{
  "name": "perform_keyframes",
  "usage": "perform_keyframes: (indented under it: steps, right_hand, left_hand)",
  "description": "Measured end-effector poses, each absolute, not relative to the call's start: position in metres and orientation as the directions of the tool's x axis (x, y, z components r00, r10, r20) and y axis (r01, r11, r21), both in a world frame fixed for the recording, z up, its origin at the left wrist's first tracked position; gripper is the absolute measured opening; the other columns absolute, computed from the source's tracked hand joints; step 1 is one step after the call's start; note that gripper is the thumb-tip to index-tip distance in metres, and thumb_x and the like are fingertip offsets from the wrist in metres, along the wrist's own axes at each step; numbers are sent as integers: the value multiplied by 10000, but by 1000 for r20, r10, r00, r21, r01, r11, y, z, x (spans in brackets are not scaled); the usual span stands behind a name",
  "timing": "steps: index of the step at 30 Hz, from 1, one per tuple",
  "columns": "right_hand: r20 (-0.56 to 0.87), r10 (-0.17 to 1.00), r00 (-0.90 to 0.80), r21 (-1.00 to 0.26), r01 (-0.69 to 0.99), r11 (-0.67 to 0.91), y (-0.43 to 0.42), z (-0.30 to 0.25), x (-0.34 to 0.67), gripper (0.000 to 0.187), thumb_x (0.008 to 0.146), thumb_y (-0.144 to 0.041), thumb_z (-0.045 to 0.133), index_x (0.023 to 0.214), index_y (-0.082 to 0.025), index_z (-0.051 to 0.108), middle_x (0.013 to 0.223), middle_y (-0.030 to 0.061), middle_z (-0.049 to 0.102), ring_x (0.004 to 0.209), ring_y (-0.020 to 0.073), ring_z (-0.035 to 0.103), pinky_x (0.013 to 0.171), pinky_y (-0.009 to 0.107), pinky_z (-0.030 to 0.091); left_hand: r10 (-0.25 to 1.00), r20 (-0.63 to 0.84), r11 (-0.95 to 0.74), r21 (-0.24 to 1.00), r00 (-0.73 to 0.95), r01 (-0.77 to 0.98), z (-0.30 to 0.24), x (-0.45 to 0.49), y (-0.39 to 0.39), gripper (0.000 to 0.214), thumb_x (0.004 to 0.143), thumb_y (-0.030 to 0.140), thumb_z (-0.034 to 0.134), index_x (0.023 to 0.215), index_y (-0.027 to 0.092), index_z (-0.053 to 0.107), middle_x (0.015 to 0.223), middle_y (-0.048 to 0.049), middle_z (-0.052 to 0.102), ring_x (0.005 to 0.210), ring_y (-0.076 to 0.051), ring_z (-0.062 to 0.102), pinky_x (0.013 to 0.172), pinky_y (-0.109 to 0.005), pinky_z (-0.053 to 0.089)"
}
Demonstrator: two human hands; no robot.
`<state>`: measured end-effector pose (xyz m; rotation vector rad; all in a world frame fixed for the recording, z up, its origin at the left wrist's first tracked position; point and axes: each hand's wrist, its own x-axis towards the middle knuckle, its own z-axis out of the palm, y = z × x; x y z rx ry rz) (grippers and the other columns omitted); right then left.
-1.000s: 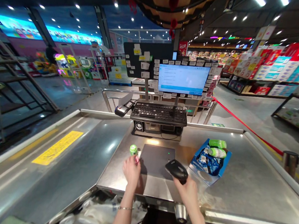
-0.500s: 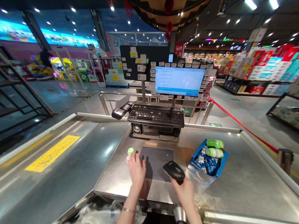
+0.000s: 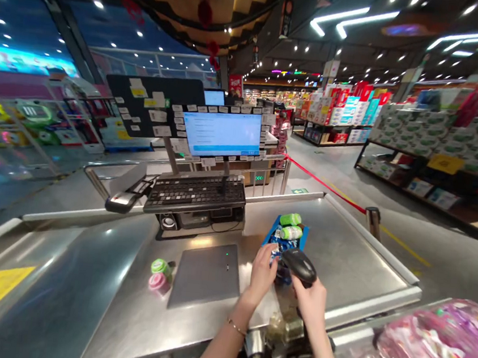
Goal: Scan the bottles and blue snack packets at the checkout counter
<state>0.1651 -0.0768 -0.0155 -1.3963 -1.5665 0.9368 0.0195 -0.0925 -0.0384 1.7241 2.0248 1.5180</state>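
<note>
1. Shiny metal bench is seen in the head view, with stocked shelves spread across the shop floor beyond.
2. Blue packets are held in an open blue box on the bench, and two green bottles are laid on top.
3. A black scanner is gripped by the right hand, its fingers wrapped around the handle, near the box.
4. The box's near side is reached by the left hand, its fingers slightly parted; whether anything is grasped cannot be told.
5. Green and pink tubs are placed side by side, left of a grey plate.
</note>
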Motion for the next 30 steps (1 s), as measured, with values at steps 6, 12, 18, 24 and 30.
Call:
perform_keyframes:
  steps: [6,12,18,24,30]
  right_hand:
    - [106,994,29,-940,329,90,-60,-21,187,481,638,-611,583,678,-144,689,481,65,639,533,240,617,502,299,460]
    - [119,993,6,-946,305,111,-59,-19,192,436,652,-566,597,698,-143,693,479,44,632,535,228,612,499,294,464]
    - [147,989,31,-959,251,134,-58,-17,196,398,637,-535,631,699,-148,700,474,30,627,538,218,607,504,287,470]
    - [139,990,31,-966,222,129,-58,-17,199,388,636,-518,640,710,-143,708,487,35,635,548,215,603,508,281,466]
    - [135,990,42,-966,228,122,-61,-9,202,411,631,-527,633,723,-133,706,503,39,642,548,219,600,505,289,463]
  left_hand:
    - [843,454,-17,559,-288,829,-29,16,-13,549,771,213,596,1291,168,426,1270,-134,521,1186,-262,467,1004,-434,384]
    - [838,384,212,425,-387,880,-24,24,15,519,775,468,606,1153,126,509,1067,-150,579,1043,-281,525,870,-389,424]
    - [847,312,314,359,-430,879,-20,30,12,398,839,478,513,1043,138,541,1050,-132,572,1046,-259,523,862,-341,414]
    - [848,234,270,583,-476,767,-22,32,-1,417,769,401,616,1116,217,476,1077,-80,596,1000,-225,581,800,-304,427]
    - [816,207,213,760,-540,614,-22,37,1,448,710,314,658,1115,193,507,1077,-77,614,1010,-222,587,835,-329,449]
